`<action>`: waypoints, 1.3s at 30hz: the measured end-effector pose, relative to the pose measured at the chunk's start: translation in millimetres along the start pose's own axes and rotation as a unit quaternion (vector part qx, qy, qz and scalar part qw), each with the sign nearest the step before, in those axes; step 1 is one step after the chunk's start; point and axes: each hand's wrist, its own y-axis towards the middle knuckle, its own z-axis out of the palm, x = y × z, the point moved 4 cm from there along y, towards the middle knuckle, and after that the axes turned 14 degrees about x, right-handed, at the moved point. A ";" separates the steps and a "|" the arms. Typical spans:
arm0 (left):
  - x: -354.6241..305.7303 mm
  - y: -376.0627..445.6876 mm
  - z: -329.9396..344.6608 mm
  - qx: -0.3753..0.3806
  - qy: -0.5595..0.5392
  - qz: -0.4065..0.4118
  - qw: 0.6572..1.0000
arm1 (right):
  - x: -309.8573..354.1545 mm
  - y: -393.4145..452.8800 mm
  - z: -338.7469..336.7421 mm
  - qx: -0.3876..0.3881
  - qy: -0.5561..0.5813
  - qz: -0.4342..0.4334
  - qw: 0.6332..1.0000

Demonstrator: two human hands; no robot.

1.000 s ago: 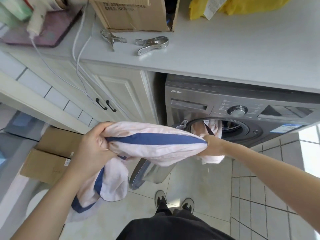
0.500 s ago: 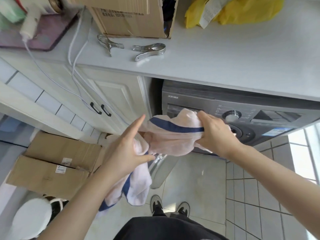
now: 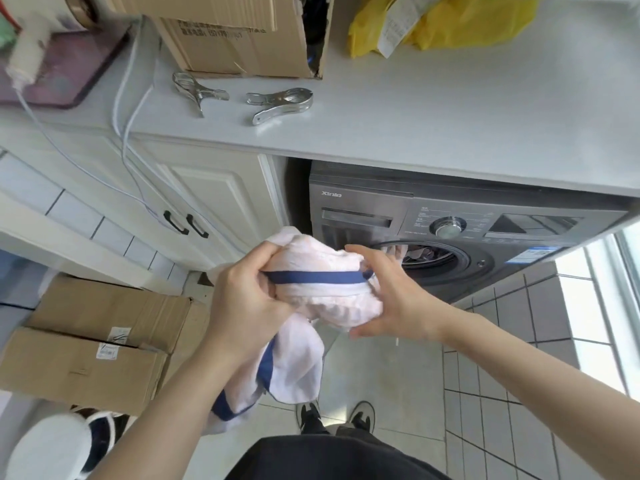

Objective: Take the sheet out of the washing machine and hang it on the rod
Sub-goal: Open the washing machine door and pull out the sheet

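A pale pink sheet point(image 3: 322, 271) with a dark blue stripe is bunched in front of me, out of the drum. My left hand point(image 3: 242, 299) grips its left side, and a loose end hangs down below that hand. My right hand point(image 3: 391, 299) cups the bundle from the right with fingers spread around it. Behind them the grey washing machine point(image 3: 450, 216) sits under the counter, its round opening showing some cloth still inside. No rod is in view.
Two metal clips point(image 3: 280, 102) lie on the white counter point(image 3: 450, 109) beside a cardboard box point(image 3: 235, 32) and a yellow bag point(image 3: 450, 22). Cardboard boxes point(image 3: 93, 334) and a white stool point(image 3: 45, 445) stand on the floor at left. White cables hang over the cabinet doors point(image 3: 207, 195).
The sheet has come out of the drum and been gathered into a ball. My hands moved together in front of the machine; the left hand closed back onto the cloth.
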 end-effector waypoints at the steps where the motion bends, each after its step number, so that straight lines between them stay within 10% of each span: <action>1: -5.2 -0.9 -1.4 0.001 -0.021 0.010 1.000 | -16.4 9.4 5.9 0.019 -0.012 0.018 1.000; 11: -23.0 -11.3 -24.7 -0.031 -0.124 0.007 0.992 | -83.3 92.8 55.1 0.215 -0.211 0.123 0.946; 21: 8.0 -20.0 -51.3 -0.170 -0.149 -0.104 0.969 | -133.8 80.6 78.8 0.246 -0.141 0.170 0.944; 29: 48.9 -11.6 -52.5 -0.161 -0.013 -0.221 0.962 | -177.2 13.4 2.9 0.098 -0.174 0.281 0.939; 34: 31.9 -3.1 -27.6 -0.079 0.177 -0.215 0.957 | -130.2 -7.2 -55.9 -0.033 -0.336 0.380 0.861; 39: 8.2 9.0 5.0 0.003 0.389 -0.225 0.893 | -35.2 -6.9 -51.6 -0.106 -0.294 0.255 0.915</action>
